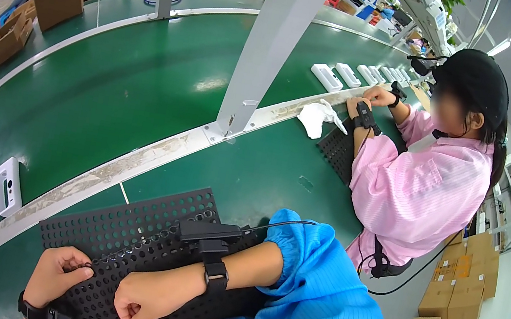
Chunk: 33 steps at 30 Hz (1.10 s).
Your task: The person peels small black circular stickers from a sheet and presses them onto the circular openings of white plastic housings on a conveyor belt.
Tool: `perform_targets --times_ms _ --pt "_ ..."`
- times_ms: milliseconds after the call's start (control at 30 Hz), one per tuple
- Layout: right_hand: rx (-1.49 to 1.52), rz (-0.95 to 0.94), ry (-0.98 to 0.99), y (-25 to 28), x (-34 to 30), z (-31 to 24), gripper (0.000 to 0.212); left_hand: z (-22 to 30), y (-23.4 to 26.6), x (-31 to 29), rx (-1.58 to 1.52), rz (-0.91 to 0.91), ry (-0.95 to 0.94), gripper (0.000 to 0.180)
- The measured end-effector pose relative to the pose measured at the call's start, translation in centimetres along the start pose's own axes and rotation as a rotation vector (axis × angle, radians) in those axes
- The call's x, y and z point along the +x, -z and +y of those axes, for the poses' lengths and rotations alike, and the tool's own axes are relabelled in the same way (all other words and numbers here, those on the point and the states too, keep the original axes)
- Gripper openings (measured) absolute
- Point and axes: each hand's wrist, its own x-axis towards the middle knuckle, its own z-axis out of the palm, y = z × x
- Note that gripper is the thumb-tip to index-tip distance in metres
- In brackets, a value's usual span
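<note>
At eight o'clock, the left hand (54, 270) is pinching a small dark piece (88, 265) over the black perforated mat (104, 289); at seven, the right hand (153, 294) is curling, contents hidden from me. Bracing both hands should be helping precision.

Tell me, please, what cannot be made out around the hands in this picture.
Head view:
Left hand: anything within its pinch, hidden by its own fingers.
Right hand: anything inside its curl, hidden by its own fingers.
Black perforated mat: near right part, covered by the blue sleeve.
</note>
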Motion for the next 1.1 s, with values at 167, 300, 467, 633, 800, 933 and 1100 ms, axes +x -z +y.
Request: perform_targets --times_ms 167,300,467,633,800,933,1100 --pt "0.022 0.006 0.026 -0.6 1.5 0.1 0.011 -0.5 1.0 -1.6 0.020 0.029 0.010 0.010" --pt "-0.051 -0.080 0.076 -1.6 2.6 -0.8 0.010 -0.8 2.0 -3.8 0.162 0.023 -0.024 0.015" --pt "-0.061 -0.175 -0.016 -2.2 2.3 -2.6 0.010 -1.2 2.1 -4.1 0.255 -0.051 -0.189 0.018" --pt "-0.034 -0.119 -0.207 -3.1 2.0 -4.1 0.012 -2.0 1.8 -4.6 0.149 -0.090 -0.195 0.020" --pt "-0.063 -0.115 -0.257 -2.9 2.1 -4.3 0.013 -1.9 1.9 -4.7 0.163 -0.082 -0.211 0.020" --pt "-0.028 -0.102 -0.285 -3.6 1.9 -4.2 0.012 -2.1 1.8 -4.8 0.177 -0.100 -0.199 0.020" --pt "-0.123 -0.139 -0.328 -3.4 1.5 -4.7 0.013 -1.7 1.3 -4.7 0.195 -0.115 -0.234 0.021"
